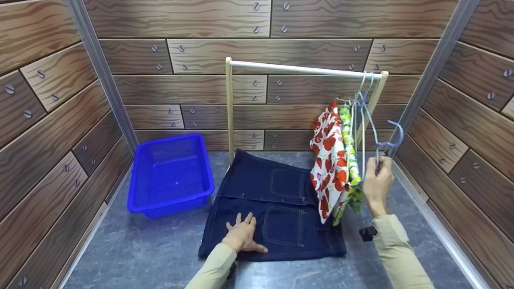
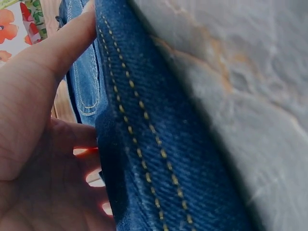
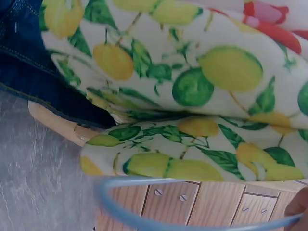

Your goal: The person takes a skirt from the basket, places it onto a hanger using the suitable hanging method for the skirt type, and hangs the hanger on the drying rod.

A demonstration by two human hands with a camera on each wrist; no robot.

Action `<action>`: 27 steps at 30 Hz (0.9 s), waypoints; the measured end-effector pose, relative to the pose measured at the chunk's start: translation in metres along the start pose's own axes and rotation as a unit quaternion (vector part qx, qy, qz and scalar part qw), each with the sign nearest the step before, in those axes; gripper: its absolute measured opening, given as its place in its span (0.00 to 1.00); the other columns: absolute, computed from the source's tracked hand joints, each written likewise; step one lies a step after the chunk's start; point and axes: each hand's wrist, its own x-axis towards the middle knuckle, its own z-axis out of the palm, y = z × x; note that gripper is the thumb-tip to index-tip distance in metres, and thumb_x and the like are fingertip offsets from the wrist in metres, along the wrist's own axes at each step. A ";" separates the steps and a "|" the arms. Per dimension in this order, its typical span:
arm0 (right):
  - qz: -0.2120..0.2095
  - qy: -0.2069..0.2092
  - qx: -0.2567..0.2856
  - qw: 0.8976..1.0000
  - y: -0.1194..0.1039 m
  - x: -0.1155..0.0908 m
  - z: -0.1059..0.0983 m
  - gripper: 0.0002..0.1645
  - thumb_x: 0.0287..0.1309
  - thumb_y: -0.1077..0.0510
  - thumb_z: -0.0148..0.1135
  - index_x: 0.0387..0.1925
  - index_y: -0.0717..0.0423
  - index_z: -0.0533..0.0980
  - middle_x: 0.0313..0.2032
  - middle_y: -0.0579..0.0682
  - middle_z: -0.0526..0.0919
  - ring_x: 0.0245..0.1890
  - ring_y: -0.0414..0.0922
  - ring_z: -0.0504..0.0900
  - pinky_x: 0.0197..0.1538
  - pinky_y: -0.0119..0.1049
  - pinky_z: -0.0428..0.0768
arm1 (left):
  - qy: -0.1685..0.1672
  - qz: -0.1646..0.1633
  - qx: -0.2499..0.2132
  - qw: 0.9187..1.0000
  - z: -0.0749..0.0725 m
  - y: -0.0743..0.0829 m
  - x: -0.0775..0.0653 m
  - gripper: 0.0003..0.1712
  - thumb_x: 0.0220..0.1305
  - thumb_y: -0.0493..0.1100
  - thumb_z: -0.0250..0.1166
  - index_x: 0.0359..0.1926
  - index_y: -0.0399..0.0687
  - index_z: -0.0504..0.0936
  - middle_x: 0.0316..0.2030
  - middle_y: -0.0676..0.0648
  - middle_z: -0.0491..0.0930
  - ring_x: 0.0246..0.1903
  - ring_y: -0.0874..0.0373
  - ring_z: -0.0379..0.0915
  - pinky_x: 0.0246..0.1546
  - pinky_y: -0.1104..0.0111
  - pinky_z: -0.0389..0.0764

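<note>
A dark blue denim garment [image 1: 245,176] with stitched pockets lies spread on the grey surface, passing under the rack. My left hand [image 1: 241,236] rests on its near part with the fingers spread; in the left wrist view the thumb lies at its double-stitched edge [image 2: 144,144]. At the right, my right hand [image 1: 378,180] grips a light blue hanger [image 1: 402,134] just below the hook, which points up and right. The lower loop of that hanger [image 3: 159,224] shows in the right wrist view, beside a lemon-print cloth [image 3: 226,67].
Clothes with red flowers [image 1: 329,156] and the lemon print hang at the right end of a rack rail [image 1: 297,69], along with hangers [image 1: 363,82]. A blue plastic basket [image 1: 172,204] stands at the left. Wood-patterned walls [image 1: 192,20] enclose three sides.
</note>
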 end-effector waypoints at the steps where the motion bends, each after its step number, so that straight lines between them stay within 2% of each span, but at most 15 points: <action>1: 0.000 0.010 0.002 1.000 0.001 0.000 0.000 0.15 0.68 0.52 0.53 0.32 0.60 0.73 0.20 0.35 0.67 0.21 0.35 0.64 0.31 0.30 0.61 | 0.001 0.001 0.001 1.000 0.000 0.000 0.000 0.66 0.40 0.74 0.72 0.73 0.42 0.61 0.75 0.43 0.56 0.74 0.34 0.46 0.62 0.30 0.57; 5: -0.001 0.047 -0.024 0.999 0.003 0.001 -0.002 0.29 0.66 0.45 0.55 0.15 0.59 0.64 0.12 0.33 0.59 0.16 0.34 0.57 0.28 0.31 0.56 | 0.004 0.002 0.000 1.000 0.001 0.000 0.000 0.66 0.40 0.74 0.72 0.73 0.42 0.61 0.75 0.43 0.56 0.73 0.34 0.46 0.62 0.30 0.57; 8: 0.023 0.054 -0.051 0.997 0.003 0.002 -0.004 0.34 0.67 0.41 0.51 0.13 0.59 0.62 0.11 0.37 0.57 0.16 0.38 0.56 0.27 0.33 0.55 | 0.008 0.002 0.003 1.000 0.001 0.000 0.000 0.66 0.40 0.74 0.72 0.72 0.41 0.61 0.74 0.43 0.57 0.73 0.33 0.46 0.61 0.30 0.57; 10: 0.040 0.045 -0.061 0.996 0.002 0.002 -0.005 0.31 0.68 0.40 0.47 0.20 0.61 0.70 0.14 0.42 0.65 0.20 0.43 0.63 0.30 0.36 0.58 | 0.010 0.002 0.004 1.000 0.002 -0.001 0.000 0.66 0.40 0.74 0.72 0.72 0.41 0.61 0.74 0.43 0.57 0.73 0.34 0.46 0.61 0.29 0.57; 12: 0.051 0.033 -0.066 0.996 0.001 0.002 -0.006 0.29 0.70 0.40 0.42 0.34 0.59 0.78 0.25 0.50 0.78 0.28 0.49 0.71 0.37 0.41 0.64 | 0.011 0.001 0.005 1.000 0.001 -0.001 0.000 0.66 0.40 0.75 0.72 0.72 0.42 0.61 0.74 0.43 0.57 0.73 0.34 0.47 0.61 0.29 0.57; 14: 0.049 0.026 -0.065 0.996 0.001 0.002 -0.007 0.28 0.72 0.42 0.40 0.46 0.55 0.80 0.36 0.58 0.82 0.35 0.55 0.74 0.42 0.46 0.65 | 0.009 0.001 0.006 1.000 0.002 -0.001 -0.001 0.66 0.40 0.75 0.72 0.72 0.42 0.61 0.74 0.43 0.57 0.73 0.34 0.47 0.61 0.29 0.57; 15: 0.046 0.027 -0.064 0.997 0.001 0.002 -0.008 0.27 0.72 0.43 0.40 0.50 0.54 0.80 0.40 0.60 0.83 0.36 0.55 0.74 0.42 0.46 0.65 | 0.008 0.001 0.006 1.000 0.002 -0.001 -0.001 0.65 0.40 0.75 0.72 0.72 0.42 0.61 0.74 0.43 0.57 0.73 0.34 0.47 0.61 0.29 0.57; 17: 0.043 0.034 -0.060 0.997 0.002 0.001 -0.008 0.27 0.73 0.44 0.40 0.49 0.54 0.81 0.40 0.56 0.84 0.33 0.53 0.73 0.41 0.43 0.66 | 0.007 0.001 0.008 1.000 0.002 0.000 -0.001 0.66 0.40 0.75 0.72 0.73 0.42 0.61 0.74 0.43 0.57 0.73 0.34 0.47 0.61 0.30 0.57; 20: 0.041 0.057 -0.028 0.997 0.004 -0.001 -0.008 0.25 0.73 0.48 0.42 0.42 0.58 0.82 0.27 0.43 0.79 0.25 0.43 0.68 0.35 0.34 0.63 | 0.004 0.001 0.009 1.000 0.001 0.000 -0.002 0.65 0.40 0.75 0.71 0.73 0.42 0.61 0.74 0.43 0.57 0.73 0.34 0.47 0.61 0.30 0.57; 23: 0.043 0.082 0.035 0.995 0.005 -0.002 -0.007 0.24 0.73 0.50 0.45 0.38 0.62 0.82 0.20 0.32 0.71 0.20 0.35 0.64 0.30 0.29 0.61 | 0.003 0.000 0.010 1.000 0.000 0.001 -0.002 0.65 0.41 0.75 0.71 0.73 0.42 0.61 0.75 0.44 0.57 0.74 0.35 0.47 0.61 0.30 0.57; 27: 0.051 0.096 0.139 0.984 0.004 -0.005 -0.004 0.20 0.72 0.54 0.51 0.33 0.66 0.81 0.14 0.37 0.67 0.15 0.33 0.63 0.23 0.27 0.61 | 0.001 -0.002 0.009 1.000 0.000 0.001 -0.002 0.65 0.41 0.75 0.71 0.73 0.42 0.60 0.75 0.44 0.56 0.74 0.35 0.46 0.62 0.30 0.57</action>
